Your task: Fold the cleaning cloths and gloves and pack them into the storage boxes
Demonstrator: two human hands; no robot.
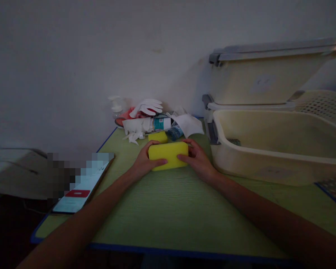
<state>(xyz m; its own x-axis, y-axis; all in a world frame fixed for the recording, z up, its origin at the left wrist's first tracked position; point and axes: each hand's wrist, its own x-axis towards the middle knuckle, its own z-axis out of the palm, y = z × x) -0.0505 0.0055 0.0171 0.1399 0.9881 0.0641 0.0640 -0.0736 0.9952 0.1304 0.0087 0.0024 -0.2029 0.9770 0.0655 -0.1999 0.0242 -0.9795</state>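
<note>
A yellow sponge (170, 155) with rounded edges is held between my two hands over the middle of the table. My left hand (147, 160) grips its left end, thumb across the near face and fingers behind. On the right end, my right hand (197, 160) closes in the same way, its thumb pressing the front. Just behind it lies a second yellow sponge (158, 137), partly hidden by the held one.
The pale green table (156, 216) has a blue edge. Beyond the sponges, a pile holds a white glove (147, 107), a pump bottle (116, 104) and a white cloth (189, 125). A lidded cream bin (254, 164) stands at right, a tablet-like screen (78, 194) at left.
</note>
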